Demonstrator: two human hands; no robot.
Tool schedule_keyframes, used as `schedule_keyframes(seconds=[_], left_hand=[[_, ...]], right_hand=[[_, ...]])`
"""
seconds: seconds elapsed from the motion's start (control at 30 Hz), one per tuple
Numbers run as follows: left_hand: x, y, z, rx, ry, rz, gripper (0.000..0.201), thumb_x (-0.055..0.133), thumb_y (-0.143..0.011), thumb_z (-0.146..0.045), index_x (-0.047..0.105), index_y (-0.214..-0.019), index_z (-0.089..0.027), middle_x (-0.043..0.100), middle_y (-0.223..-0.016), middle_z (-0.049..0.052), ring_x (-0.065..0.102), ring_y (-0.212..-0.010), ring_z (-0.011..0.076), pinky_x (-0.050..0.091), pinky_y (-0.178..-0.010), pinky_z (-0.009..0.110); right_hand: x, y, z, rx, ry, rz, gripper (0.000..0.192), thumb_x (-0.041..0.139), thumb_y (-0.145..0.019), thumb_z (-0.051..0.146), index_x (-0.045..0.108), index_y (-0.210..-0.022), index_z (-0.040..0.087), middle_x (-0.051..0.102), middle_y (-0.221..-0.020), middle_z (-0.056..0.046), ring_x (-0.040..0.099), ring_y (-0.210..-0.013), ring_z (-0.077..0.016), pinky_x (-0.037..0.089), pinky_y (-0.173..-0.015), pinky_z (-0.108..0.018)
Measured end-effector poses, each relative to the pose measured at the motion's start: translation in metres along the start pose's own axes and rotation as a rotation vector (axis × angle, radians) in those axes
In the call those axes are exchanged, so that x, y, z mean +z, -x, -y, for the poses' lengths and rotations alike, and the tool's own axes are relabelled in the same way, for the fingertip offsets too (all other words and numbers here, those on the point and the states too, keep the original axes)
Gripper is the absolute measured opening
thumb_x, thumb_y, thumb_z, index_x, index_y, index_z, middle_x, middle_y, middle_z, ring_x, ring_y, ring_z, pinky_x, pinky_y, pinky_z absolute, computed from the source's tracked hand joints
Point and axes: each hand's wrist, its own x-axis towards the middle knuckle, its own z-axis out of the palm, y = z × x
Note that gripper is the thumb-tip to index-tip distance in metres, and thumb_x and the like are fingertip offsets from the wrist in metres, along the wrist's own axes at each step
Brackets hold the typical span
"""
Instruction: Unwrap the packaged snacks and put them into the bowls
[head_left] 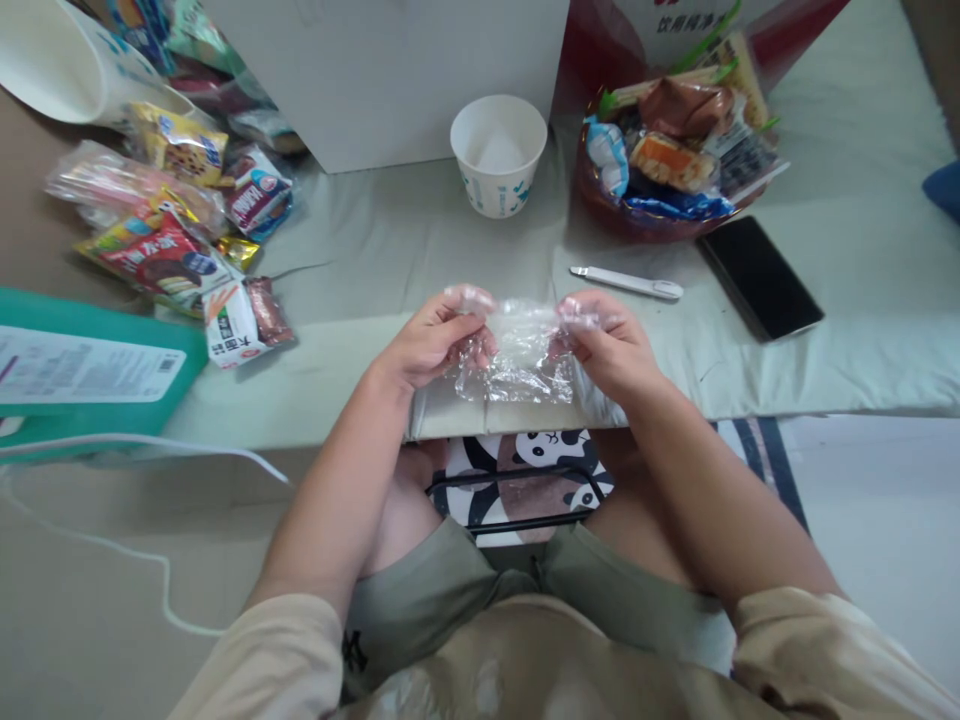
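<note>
**Both hands work a clear plastic wrapper at the tabletop edge**

Left hand (433, 340) and right hand (609, 338) each pinch one side of a crumpled clear wrapper (517, 352), held between them just above the near edge of the tabletop (390, 250), which is covered in a pale cloth. Fingers of both hands are closed on the plastic — thumbs on top, the film stretched between. Whether anything is inside the wrapper is hard to tell; it looks mostly see-through and wrinkled.

Step in hand, judged from the grip: pulling or spreading the wrapper apart. Next move likely needs a firm two-sided pinch and an outward pull, keeping the thin film from slipping — it looks slick and flimsy.

Around: a white paper cup (499, 152) stands upright behind the hands, well apart. A red basket (600, 205) of packaged snacks sits to the right rear, a white pen-like tool (626, 283) lies just in front of it, and a black phone (759, 277) lies face up beside that. A pile of snack packets (169, 235) lies on the left, near a teal box (90, 375).
</note>
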Motion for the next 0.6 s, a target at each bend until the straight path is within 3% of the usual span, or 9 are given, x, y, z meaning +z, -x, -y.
schedule_keyframes(seconds=[0.1,0.2,0.3,0.37,0.43,0.53,0.57,0.6], left_hand=[[-0.006,-0.001,-0.002,0.081,0.023,0.011,0.019,0.069,-0.080,-0.039,0.066,-0.079,-0.020,0.066,-0.066,0.001,0.064,-0.055,0.0142,0.053,-0.054,0.029],[-0.008,-0.002,-0.002,0.110,-0.030,0.054,0.034,0.062,-0.082,-0.049,0.068,-0.070,-0.018,0.067,-0.071,0.006,0.063,-0.062,0.0156,0.052,-0.057,0.030],[-0.007,-0.004,0.003,0.201,-0.188,-0.024,0.024,0.078,-0.072,-0.037,0.065,-0.077,-0.018,0.067,-0.080,0.003,0.060,-0.067,0.0119,0.050,-0.061,0.024],[-0.005,-0.008,0.008,0.274,-0.228,-0.092,0.031,0.080,-0.066,-0.026,0.061,-0.090,-0.020,0.066,-0.093,0.002,0.060,-0.072,0.0104,0.051,-0.066,0.023],[-0.003,-0.012,0.011,0.353,-0.254,-0.245,0.036,0.074,-0.069,-0.022,0.057,-0.100,-0.023,0.064,-0.105,0.003,0.062,-0.081,0.0116,0.053,-0.072,0.025],[0.005,-0.014,0.011,0.492,-0.446,-0.678,0.025,0.065,-0.076,-0.019,0.053,-0.098,-0.024,0.062,-0.103,0.003,0.062,-0.089,0.0140,0.053,-0.081,0.028],[0.009,-0.013,0.010,0.537,-0.527,-0.754,0.018,0.063,-0.080,-0.020,0.052,-0.094,-0.024,0.061,-0.097,0.003,0.061,-0.089,0.0150,0.053,-0.083,0.030],[0.015,-0.012,0.009,0.582,-0.598,-0.757,0.013,0.062,-0.083,-0.021,0.053,-0.092,-0.024,0.062,-0.094,0.003,0.061,-0.090,0.0163,0.053,-0.086,0.031]], right_hand=[[-0.003,0.002,0.003,0.015,-0.004,0.043,0.015,0.068,-0.073,0.039,0.069,-0.076,0.025,0.068,-0.078,-0.001,0.056,-0.066,-0.0154,0.046,-0.062,-0.033],[-0.003,0.002,0.004,0.003,0.045,0.060,0.031,0.062,-0.078,0.053,0.068,-0.072,0.023,0.067,-0.080,-0.005,0.058,-0.074,-0.0187,0.047,-0.068,-0.035],[0.004,-0.001,0.001,0.063,0.039,-0.039,0.034,0.076,-0.071,0.051,0.063,-0.090,0.026,0.061,-0.074,0.002,0.055,-0.067,-0.0159,0.045,-0.065,-0.032],[0.010,-0.004,-0.003,0.147,-0.050,-0.108,0.054,0.086,-0.059,0.040,0.057,-0.103,0.028,0.058,-0.072,0.006,0.052,-0.064,-0.0136,0.042,-0.063,-0.029],[0.015,-0.007,-0.005,0.203,-0.128,-0.144,0.055,0.086,-0.055,0.038,0.054,-0.099,0.027,0.056,-0.072,0.007,0.050,-0.063,-0.0122,0.040,-0.063,-0.028],[0.020,-0.010,-0.006,0.134,-0.052,-0.241,0.036,0.077,-0.064,0.040,0.050,-0.082,0.024,0.051,-0.070,0.006,0.043,-0.062,-0.0098,0.034,-0.061,-0.027],[0.021,-0.010,-0.005,0.080,0.002,-0.282,0.032,0.074,-0.067,0.040,0.049,-0.080,0.023,0.052,-0.072,0.005,0.042,-0.062,-0.0096,0.033,-0.061,-0.027],[0.022,-0.009,-0.005,0.027,0.055,-0.308,0.029,0.072,-0.069,0.038,0.049,-0.079,0.023,0.054,-0.077,0.004,0.043,-0.064,-0.0097,0.034,-0.063,-0.027]])
